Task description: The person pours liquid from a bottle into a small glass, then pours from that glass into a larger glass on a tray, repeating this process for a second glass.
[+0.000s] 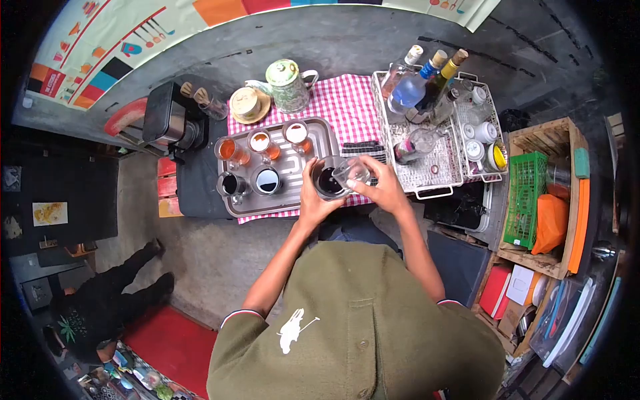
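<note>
Tray (297,176) bears three amber drinks (261,141), two dark drinks (267,180); at its right edge, left hand (313,201) curls round dark-filled glass (327,182), right hand (384,185) grips clear glass (350,172).

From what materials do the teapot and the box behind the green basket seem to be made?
The teapot: probably glazed ceramic or enamel, since it looks glossy with mottled green. The box: rough, unpainted wood, judging by its brown slats.
</note>
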A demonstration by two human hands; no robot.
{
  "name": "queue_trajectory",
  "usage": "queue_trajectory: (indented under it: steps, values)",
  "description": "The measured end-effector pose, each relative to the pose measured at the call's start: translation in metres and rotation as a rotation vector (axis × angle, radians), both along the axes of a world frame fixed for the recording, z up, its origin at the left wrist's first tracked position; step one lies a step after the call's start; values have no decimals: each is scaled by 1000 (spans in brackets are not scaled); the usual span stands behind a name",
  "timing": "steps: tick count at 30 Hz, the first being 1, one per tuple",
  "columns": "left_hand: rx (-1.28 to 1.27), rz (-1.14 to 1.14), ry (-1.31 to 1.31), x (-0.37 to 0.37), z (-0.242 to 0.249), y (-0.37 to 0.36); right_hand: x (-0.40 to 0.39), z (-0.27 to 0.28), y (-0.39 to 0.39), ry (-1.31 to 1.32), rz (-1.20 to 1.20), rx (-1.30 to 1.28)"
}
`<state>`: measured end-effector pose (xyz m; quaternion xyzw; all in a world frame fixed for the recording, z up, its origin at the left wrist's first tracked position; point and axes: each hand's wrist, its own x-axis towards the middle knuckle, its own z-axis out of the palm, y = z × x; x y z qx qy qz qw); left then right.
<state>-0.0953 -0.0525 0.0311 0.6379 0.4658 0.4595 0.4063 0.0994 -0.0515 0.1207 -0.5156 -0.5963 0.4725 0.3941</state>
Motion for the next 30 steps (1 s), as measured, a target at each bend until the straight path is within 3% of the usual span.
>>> queue_trajectory:
  steps: [4, 8, 13, 18, 30]
  values:
    - [-15, 17, 34, 5, -2, -2, 8, -5, -3, 91, -48, -34]
    - [-20, 59, 46, 6, -6, -4, 16, -33, -3, 62, -70, -13]
    - [-26, 65, 100, -5, -10, -3, 12, -27, -5, -4, -56, -54]
    - [34, 10, 269, -30, -23, 6, -11, -43, -10, -36, -134, -62]
    - [0, -147, 211, -74, -59, 30, -80, -90, -27, 169, -407, -149]
